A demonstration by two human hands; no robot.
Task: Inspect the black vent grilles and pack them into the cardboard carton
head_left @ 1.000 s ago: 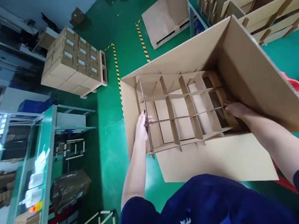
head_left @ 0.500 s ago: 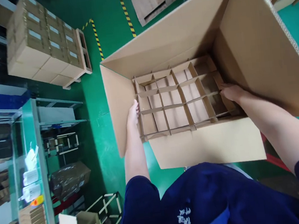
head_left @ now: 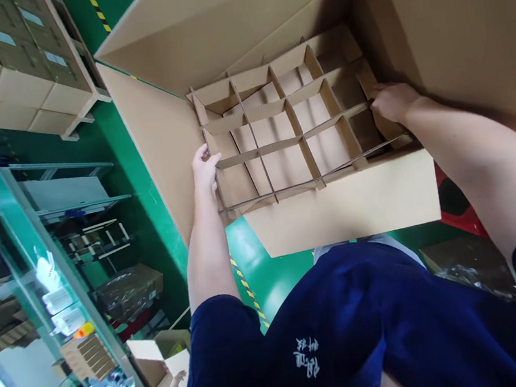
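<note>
A large open cardboard box (head_left: 239,25) spreads across the upper middle and right of the head view. At its opening lies a cardboard divider grid (head_left: 275,146) of crossed strips, slightly tilted, with several cells. My left hand (head_left: 205,169) grips the grid's left end, thumb over the edge strip. Deeper in the box, my right hand (head_left: 392,102) is closed on the grid's right end; its fingertips are partly hidden behind the cardboard. A pale front flap (head_left: 347,205) hangs below the grid toward my body.
Stacked cartons (head_left: 17,84) stand on a wooden pallet (head_left: 78,49) at upper left. A metal-framed rack (head_left: 31,213) with bottles (head_left: 58,300) runs down the left. An open carton (head_left: 150,370) is at lower left, and something red (head_left: 459,201) shows beneath my right forearm.
The view has shifted and turned, so box and grid appear higher and larger. My left thumb now shows over the grid's edge. Both hands stay on the grid.
</note>
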